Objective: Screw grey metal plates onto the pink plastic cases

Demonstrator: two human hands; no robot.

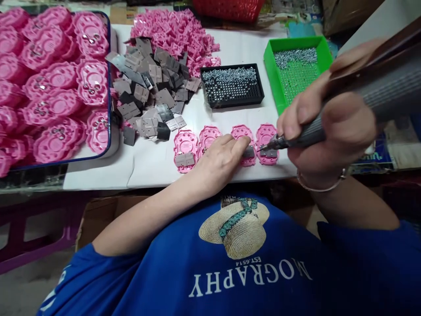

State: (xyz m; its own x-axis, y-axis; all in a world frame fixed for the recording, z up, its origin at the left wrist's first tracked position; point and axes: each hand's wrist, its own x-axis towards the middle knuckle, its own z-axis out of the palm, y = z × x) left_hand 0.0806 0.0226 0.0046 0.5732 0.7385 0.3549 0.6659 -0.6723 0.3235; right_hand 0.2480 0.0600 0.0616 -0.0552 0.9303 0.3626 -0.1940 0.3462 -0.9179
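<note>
Four pink plastic casings stand in a row near the table's front edge. My right hand (342, 118) is closed round a dark electric screwdriver (305, 134). Its thin bit points down at the grey metal plate (269, 153) on the rightmost pink casing (267, 131); whether it touches a screw I cannot see. My left hand (219, 162) lies over the middle of the row, fingers bent, fingertips pressing on the third pink casing (241, 131) beside its plate (249, 152). It partly covers the second casing (210, 134). The leftmost casing (185, 139) also bears a grey plate (185, 159).
A blue-rimmed tray (113, 87) of pink casings stands at the left. Behind the row lie a heap of grey metal plates (154, 87) and small pink parts (174, 33). A black screw tray (233, 104) and a green screw box (274, 79) stand behind; a red basket (230, 8) is farther back.
</note>
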